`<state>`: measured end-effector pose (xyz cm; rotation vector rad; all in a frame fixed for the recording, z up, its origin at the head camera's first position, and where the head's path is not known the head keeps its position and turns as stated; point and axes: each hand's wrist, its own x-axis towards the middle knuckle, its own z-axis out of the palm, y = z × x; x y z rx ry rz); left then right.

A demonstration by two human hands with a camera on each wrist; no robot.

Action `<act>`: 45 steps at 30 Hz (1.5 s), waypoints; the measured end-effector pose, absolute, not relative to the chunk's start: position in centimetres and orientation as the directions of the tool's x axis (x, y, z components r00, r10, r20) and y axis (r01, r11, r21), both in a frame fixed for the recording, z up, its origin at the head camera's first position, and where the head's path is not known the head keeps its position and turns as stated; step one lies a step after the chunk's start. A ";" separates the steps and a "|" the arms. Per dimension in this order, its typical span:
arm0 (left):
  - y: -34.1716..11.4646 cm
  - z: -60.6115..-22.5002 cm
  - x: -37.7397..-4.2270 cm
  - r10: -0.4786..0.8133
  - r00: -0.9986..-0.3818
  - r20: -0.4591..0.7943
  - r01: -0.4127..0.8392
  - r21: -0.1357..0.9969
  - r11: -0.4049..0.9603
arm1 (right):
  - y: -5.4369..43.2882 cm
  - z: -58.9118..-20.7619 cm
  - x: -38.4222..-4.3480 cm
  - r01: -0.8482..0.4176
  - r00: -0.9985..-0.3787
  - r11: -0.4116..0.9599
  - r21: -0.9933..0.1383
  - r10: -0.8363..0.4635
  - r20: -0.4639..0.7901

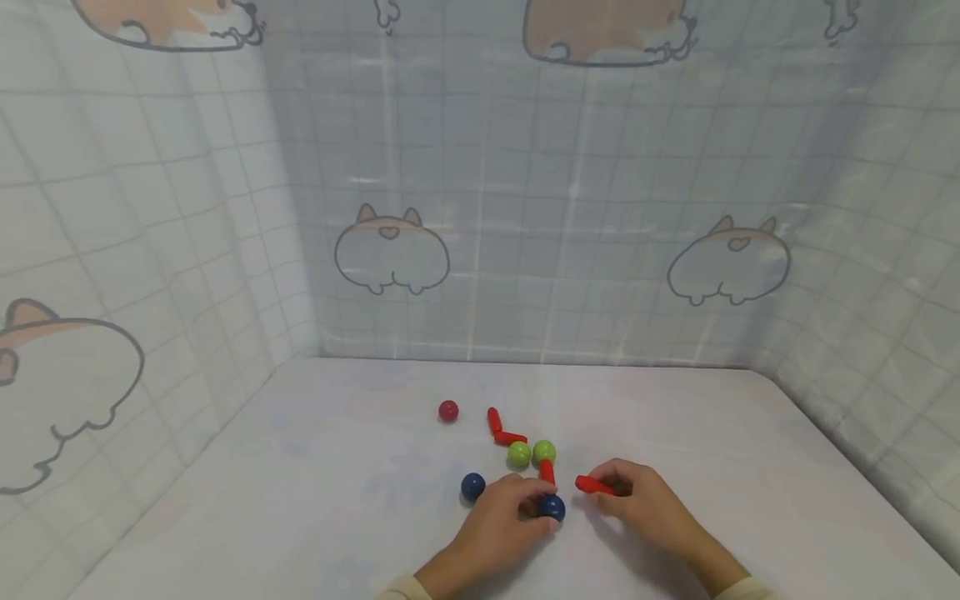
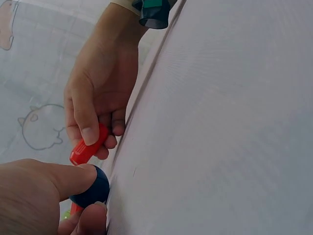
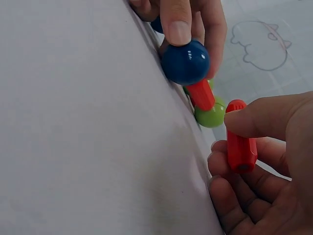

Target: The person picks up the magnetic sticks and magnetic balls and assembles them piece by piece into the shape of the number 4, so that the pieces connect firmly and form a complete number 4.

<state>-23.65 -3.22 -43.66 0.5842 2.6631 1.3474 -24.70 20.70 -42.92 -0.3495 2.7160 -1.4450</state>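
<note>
Red stick [image 1: 591, 485] pinched between the thumb and bent fingers of the right hand [image 1: 648, 504], apparently held just clear of the tabletop [image 1: 337, 500]. Long axis running nearly sideways in the head view, free end pointing left and a little away from the person. Just left of that end, and slightly nearer the person: blue ball [image 1: 553, 508], gripped between the thumb and fingers of the left hand [image 1: 504, 523]. Narrow gap between stick tip and ball, with no contact visible in the head view; line of the stick, by judgement, passing the far side of the ball rather than meeting it squarely.

From the ball's far side, second red stick [image 1: 547, 472] running away from the person to a green ball [image 1: 544, 452], apparently touching both. Just left of that, another green ball [image 1: 519, 454]; cannot tell whether touching. Just beyond, third red stick [image 1: 512, 438] lying nearly sideways, one end close against fourth red stick [image 1: 493, 420] at a bend. Just left of the left hand, second blue ball [image 1: 473, 487]. Farther off, red ball [image 1: 448, 411], well apart. Behind, patterned sheet [image 1: 480, 275].
</note>
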 end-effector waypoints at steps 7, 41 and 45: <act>-3.3 -43.8 -23.4 0.376 -0.923 0.077 0.286 0.792 0.540 | 20.4 -42.8 -23.6 -0.171 -0.969 0.551 -0.817 -0.246 0.037; -3.4 -43.5 -23.4 0.374 -0.923 0.091 0.303 0.771 0.561 | 19.3 -42.4 -22.9 -0.129 -0.967 0.580 -0.804 -0.252 -0.026; -3.5 -43.6 -23.4 0.374 -0.922 0.096 0.308 0.768 0.561 | 19.3 -42.5 -22.9 -0.129 -0.965 0.570 -0.811 -0.260 -0.029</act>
